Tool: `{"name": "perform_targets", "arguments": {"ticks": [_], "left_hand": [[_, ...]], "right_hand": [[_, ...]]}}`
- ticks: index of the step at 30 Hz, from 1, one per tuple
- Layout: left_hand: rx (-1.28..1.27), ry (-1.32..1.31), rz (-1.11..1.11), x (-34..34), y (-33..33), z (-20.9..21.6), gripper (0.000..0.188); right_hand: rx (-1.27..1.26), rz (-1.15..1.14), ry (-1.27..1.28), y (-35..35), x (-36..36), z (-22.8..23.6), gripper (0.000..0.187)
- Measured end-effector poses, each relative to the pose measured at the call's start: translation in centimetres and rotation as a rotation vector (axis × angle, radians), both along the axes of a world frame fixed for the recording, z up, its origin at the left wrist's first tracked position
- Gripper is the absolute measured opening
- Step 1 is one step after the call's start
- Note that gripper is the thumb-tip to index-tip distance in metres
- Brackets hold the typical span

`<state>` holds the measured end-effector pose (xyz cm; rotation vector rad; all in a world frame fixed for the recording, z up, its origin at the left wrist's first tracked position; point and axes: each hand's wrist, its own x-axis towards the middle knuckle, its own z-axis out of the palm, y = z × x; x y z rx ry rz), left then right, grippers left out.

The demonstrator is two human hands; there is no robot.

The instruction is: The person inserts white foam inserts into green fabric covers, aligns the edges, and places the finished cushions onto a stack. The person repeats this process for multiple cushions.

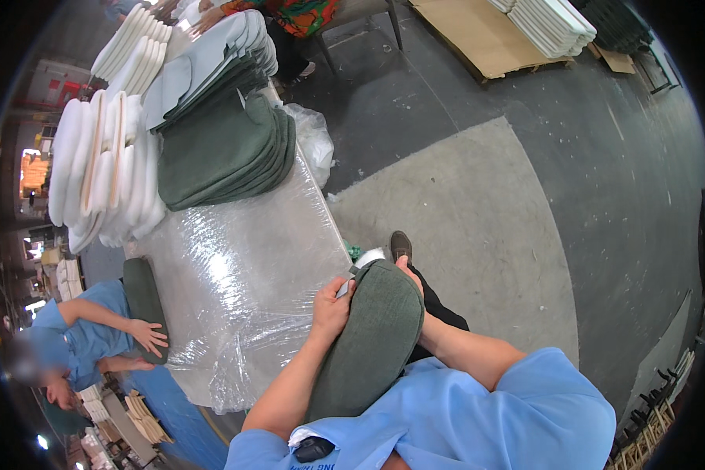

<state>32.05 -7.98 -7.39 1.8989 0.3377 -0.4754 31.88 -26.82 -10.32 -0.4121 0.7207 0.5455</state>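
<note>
two hands hold one dark green cushion (368,337), the left hand (330,307) at its nine o'clock edge and the right hand (410,276) at its one o'clock edge. one bench (243,290) wrapped in clear film carries three stacks: one of green pads (223,149), one of white pads (102,168), one of grey pads (211,55). one co-worker's hand (149,335) rests on one more green cushion (143,301) at eight o'clock. one shoe (400,244) shows.
</note>
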Motion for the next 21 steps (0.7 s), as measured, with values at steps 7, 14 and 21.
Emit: {"name": "perform_targets", "arguments": {"ticks": [7,14,21], "left_hand": [[0.020,-0.004,0.053,-0.1,-0.5,-1.0,0.031],[-0.106,0.098,0.017,0.6,0.8,-1.0,0.030],[-0.363,0.275,0.141,1.8,3.0,-1.7,0.020]], "right_hand": [[-0.138,0.092,-0.071,-1.5,-0.6,1.4,0.019],[-0.071,0.179,-0.205,-2.2,-0.5,-1.5,0.015],[0.037,0.503,-0.381,-3.1,-0.8,-0.8,0.016]]}}
